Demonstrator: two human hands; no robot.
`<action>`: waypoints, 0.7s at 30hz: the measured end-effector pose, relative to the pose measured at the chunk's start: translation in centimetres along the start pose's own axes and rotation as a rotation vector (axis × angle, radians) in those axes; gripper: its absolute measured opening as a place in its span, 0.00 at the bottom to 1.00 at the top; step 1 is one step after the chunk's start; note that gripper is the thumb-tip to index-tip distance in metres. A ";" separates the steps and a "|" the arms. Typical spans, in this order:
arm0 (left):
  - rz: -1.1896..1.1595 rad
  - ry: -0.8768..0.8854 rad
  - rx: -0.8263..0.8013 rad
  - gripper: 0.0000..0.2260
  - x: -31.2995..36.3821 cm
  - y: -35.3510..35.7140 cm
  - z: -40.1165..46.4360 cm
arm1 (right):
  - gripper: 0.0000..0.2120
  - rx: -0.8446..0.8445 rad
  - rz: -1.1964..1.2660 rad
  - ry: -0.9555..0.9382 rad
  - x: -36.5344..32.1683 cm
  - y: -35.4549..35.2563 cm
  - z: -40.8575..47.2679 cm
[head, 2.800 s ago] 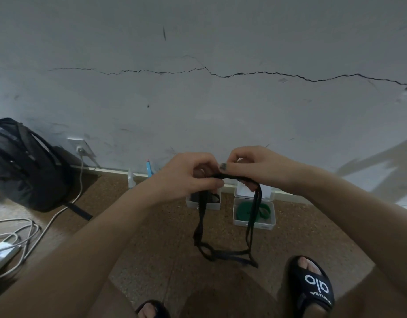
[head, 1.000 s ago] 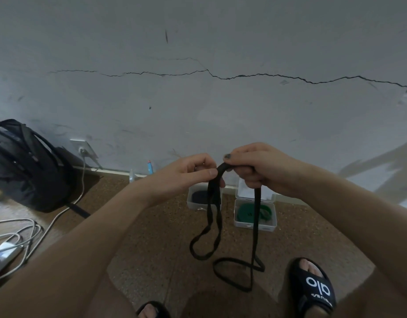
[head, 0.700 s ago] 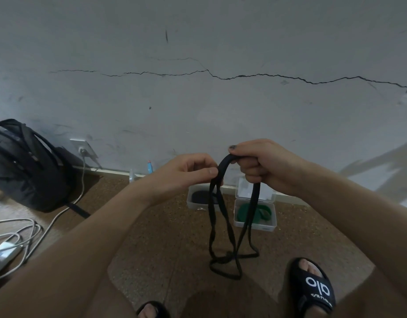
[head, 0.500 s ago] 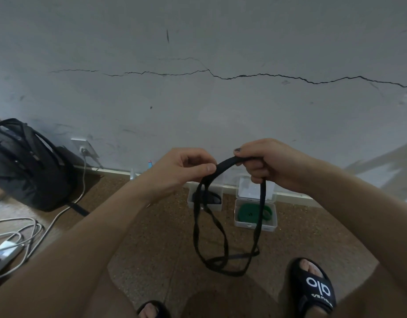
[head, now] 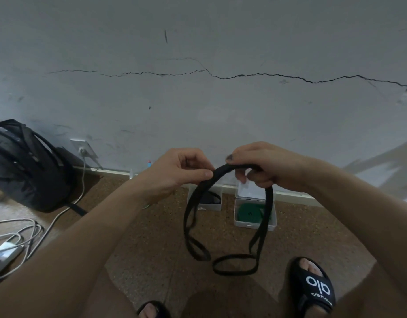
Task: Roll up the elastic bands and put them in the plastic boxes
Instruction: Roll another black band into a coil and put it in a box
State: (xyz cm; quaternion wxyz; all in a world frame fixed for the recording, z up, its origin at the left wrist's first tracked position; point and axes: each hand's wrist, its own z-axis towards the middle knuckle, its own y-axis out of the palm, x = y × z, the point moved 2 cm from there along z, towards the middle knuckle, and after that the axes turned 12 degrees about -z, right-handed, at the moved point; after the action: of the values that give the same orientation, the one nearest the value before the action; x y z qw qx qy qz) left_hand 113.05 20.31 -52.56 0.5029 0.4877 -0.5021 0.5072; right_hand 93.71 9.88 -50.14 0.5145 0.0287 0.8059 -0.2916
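I hold a long black elastic band (head: 223,171) in the air in front of me. My left hand (head: 175,171) pinches one side of it between thumb and fingers. My right hand (head: 264,166) grips the other side with curled fingers. An arch of band spans between the hands, and its loose loops (head: 234,265) hang down to the floor. Against the wall stand two clear plastic boxes: the right box (head: 255,222) holds a rolled green band (head: 250,213), the left box (head: 217,206) holds something dark.
A black backpack (head: 26,166) leans on the wall at left, with a wall socket (head: 83,149) and white cables (head: 21,237) running to a power strip. My feet in black slides (head: 312,288) rest on the brown speckled floor near the band's loops.
My hands have moved apart, stretching the band's top into a wider arch. The hanging loops have shifted and spread on the floor.
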 end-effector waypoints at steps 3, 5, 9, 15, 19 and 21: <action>0.008 0.006 0.011 0.04 -0.3 0.2 0.2 | 0.13 -0.041 -0.118 -0.002 0.1 0.7 -0.2; 0.018 -0.007 -0.006 0.03 -0.5 0.2 0.2 | 0.11 -0.017 -0.085 -0.035 0.0 0.7 -0.1; 0.011 -0.060 -0.141 0.07 -0.6 0.5 0.1 | 0.13 0.072 0.035 -0.056 0.0 0.2 0.2; -0.057 -0.096 -0.166 0.04 -1.0 1.0 0.2 | 0.11 0.151 0.171 -0.038 0.4 -0.4 0.6; 0.027 -0.062 -0.082 0.06 -0.9 0.7 0.2 | 0.11 0.172 0.215 -0.024 0.5 -0.8 0.3; 0.098 -0.032 -0.076 0.06 -0.8 0.7 0.2 | 0.12 0.191 0.234 -0.016 0.5 -1.0 0.1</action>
State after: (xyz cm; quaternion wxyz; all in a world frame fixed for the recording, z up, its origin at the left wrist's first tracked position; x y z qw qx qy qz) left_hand 112.40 20.05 -53.38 0.4876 0.4510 -0.5522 0.5039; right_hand 93.26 8.88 -50.15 0.5464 0.1688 0.7614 -0.3052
